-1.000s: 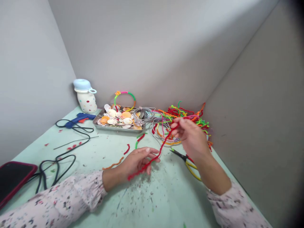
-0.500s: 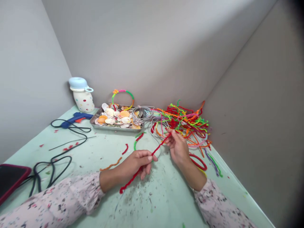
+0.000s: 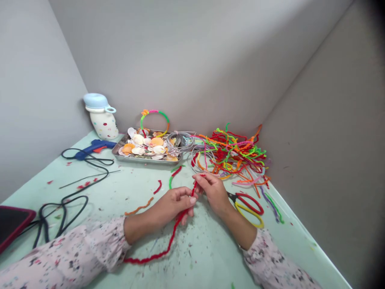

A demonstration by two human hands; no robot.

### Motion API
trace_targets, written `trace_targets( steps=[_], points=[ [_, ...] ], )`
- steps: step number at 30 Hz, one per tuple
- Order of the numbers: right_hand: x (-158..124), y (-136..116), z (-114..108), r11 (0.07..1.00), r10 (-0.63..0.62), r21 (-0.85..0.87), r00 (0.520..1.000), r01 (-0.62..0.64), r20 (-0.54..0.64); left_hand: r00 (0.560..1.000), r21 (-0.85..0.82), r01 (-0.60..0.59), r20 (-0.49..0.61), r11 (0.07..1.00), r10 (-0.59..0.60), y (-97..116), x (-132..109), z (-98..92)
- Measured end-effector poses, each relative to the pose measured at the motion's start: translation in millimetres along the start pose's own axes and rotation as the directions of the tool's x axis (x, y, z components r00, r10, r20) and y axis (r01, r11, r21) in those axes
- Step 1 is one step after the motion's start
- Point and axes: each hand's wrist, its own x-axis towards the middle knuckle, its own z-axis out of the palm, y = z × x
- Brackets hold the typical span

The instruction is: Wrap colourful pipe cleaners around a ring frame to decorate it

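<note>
A red pipe cleaner [image 3: 170, 243] runs between both hands above the middle of the table. My left hand [image 3: 175, 204] pinches it between thumb and fingers, and its long tail droops down to the left toward my sleeve. Just to the right and slightly higher, my right hand [image 3: 213, 193] grips the upper end, its fingertips close to the left ones. Behind my left hand shows a curved piece [image 3: 175, 176] covered in green and red fuzz; the rest is hidden. Scissors [image 3: 249, 205] with red and yellow handles lie beside my right wrist, blades partly covered.
A metal tray [image 3: 144, 159] of shells holds a colourful ring [image 3: 164, 115] standing upright. Coiled grey wire [image 3: 180, 141] and a heap of pipe cleaners [image 3: 237, 150] lie to its right. Left are a bottle [image 3: 104, 120], a blue glue gun [image 3: 90, 149], black cord [image 3: 64, 204] and a dark red-edged device [image 3: 15, 224].
My right hand has come down and left, closer to my left hand. The red pipe cleaner's lower tail is longer and sags left. The scissors show more.
</note>
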Motion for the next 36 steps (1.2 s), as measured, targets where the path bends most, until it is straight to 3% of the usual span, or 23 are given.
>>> trace_targets(
  steps=[4, 12, 16, 20, 27, 33, 36],
  points=[
    [0.4, -1.1, 0.1, 0.999, -0.015, -0.052, 0.999, 0.013, -0.031, 0.998, 0.037, 0.016, -0.055, 0.999, -0.014, 1.2, 1.2, 1.8],
    [2.9, 4.5, -5.5, 0.999, -0.028, 0.032, 0.993, 0.032, -0.116, 0.996, 0.068, 0.056, -0.074, 0.996, -0.051, 4.6, -0.3, 2.7],
    [5.3, 7.1, -7.8, 0.974, 0.047, 0.227, 0.995, -0.025, -0.092, 0.994, 0.108, 0.065, -0.094, 0.992, -0.055, 5.8, -0.5, 2.9],
    [7.5, 4.1, -7.1, 0.865, 0.179, 0.485, 0.982, -0.130, -0.055, 0.994, 0.143, 0.068, -0.099, 0.987, -0.054, 7.1, -0.8, 3.9],
    [8.1, -2.1, -4.1, 0.722, 0.284, 0.666, 0.958, -0.187, -0.039, 0.993, 0.166, 0.078, -0.102, 0.983, -0.062, 7.2, -0.4, 5.0],
    [7.8, 1.6, -2.4, 0.787, 0.233, 0.596, 0.971, -0.157, -0.053, 0.990, 0.177, 0.076, -0.129, 0.981, -0.053, 7.4, -0.8, 5.4],
    [5.9, 2.7, -1.3, 0.841, 0.171, 0.522, 0.985, -0.145, -0.002, 0.987, 0.154, 0.077, -0.150, 0.985, -0.054, 7.1, -1.3, 5.4]
  ],
)
